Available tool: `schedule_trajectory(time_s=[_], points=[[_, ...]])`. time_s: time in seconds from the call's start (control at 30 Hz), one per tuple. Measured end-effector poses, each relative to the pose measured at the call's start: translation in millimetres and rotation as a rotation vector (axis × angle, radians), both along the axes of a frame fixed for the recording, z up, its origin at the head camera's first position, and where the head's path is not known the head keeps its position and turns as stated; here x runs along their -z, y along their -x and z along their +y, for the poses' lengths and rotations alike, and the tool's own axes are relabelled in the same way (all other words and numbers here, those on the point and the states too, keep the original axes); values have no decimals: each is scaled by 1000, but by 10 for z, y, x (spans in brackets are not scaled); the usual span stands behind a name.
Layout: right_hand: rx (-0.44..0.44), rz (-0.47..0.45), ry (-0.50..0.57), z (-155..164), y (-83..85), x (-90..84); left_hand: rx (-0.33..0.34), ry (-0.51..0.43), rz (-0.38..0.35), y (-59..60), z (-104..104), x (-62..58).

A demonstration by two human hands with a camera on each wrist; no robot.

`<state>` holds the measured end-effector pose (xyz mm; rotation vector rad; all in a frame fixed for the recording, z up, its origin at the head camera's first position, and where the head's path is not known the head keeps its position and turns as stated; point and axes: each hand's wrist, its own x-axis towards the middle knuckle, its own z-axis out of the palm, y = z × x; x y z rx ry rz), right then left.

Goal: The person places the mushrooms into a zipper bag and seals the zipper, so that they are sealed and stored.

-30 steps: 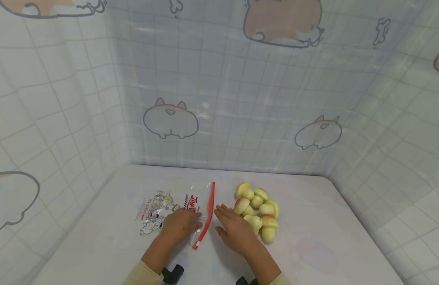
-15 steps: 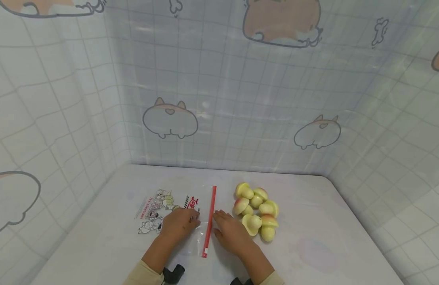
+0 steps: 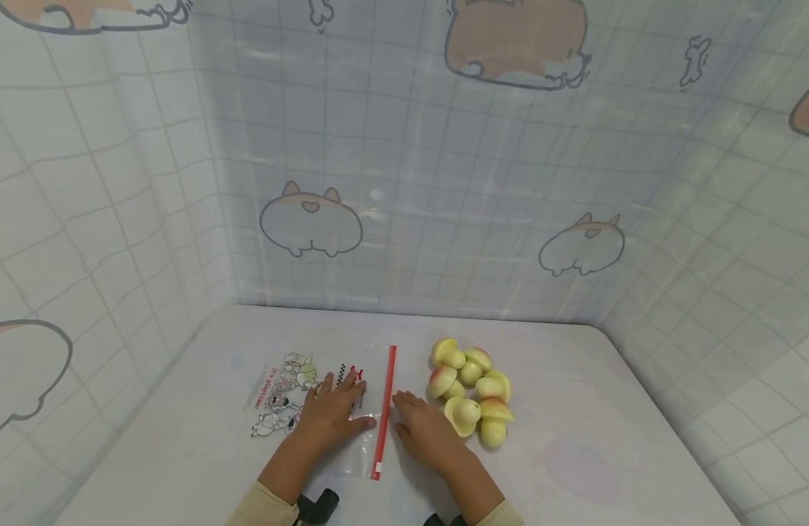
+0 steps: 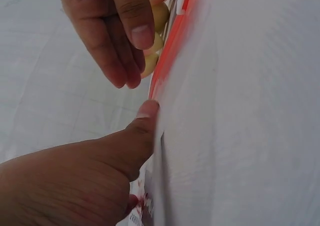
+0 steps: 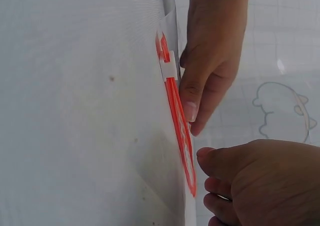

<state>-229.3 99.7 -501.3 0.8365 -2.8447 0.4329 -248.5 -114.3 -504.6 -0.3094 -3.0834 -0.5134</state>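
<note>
A clear zip bag (image 3: 375,365) with printed cartoon figures lies flat on the table, its red zip strip (image 3: 385,413) on the right side. A white slider (image 5: 169,65) sits near the strip's front end. My left hand (image 3: 331,416) rests on the bag with fingers spread; its thumb (image 4: 148,109) reaches toward the red strip. Just right of the strip is my right hand (image 3: 431,435), fingers extended and pinching nothing. In the right wrist view the strip's two red edges (image 5: 180,121) stand slightly apart. Several yellow toy mushrooms (image 3: 464,415) lie beyond the right hand.
The white table (image 3: 575,409) is enclosed by a grid-patterned curtain (image 3: 418,219) with cartoon dogs at the back and sides. Black camera mounts (image 3: 319,505) are worn at both wrists, below light sleeves (image 3: 263,504).
The bag's red strip has straightened and lies flatter, its front end shifted right. My left fingers have spread out over the print. My right hand moved slightly left and away from the mushrooms.
</note>
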Motion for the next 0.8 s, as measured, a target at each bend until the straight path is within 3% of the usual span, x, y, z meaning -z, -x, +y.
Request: schedule_trajectory(time_s=[0.27,0.53,0.8], points=[[-33,13,1,10,3,41,-9,11,-28,4,5,19],[-39,-35,-14,11,-3,18,-20,-31,-37,26,-4,7],[-82,-12,-10,2,-17,-10,7,-30,-23,15,-6,-29]])
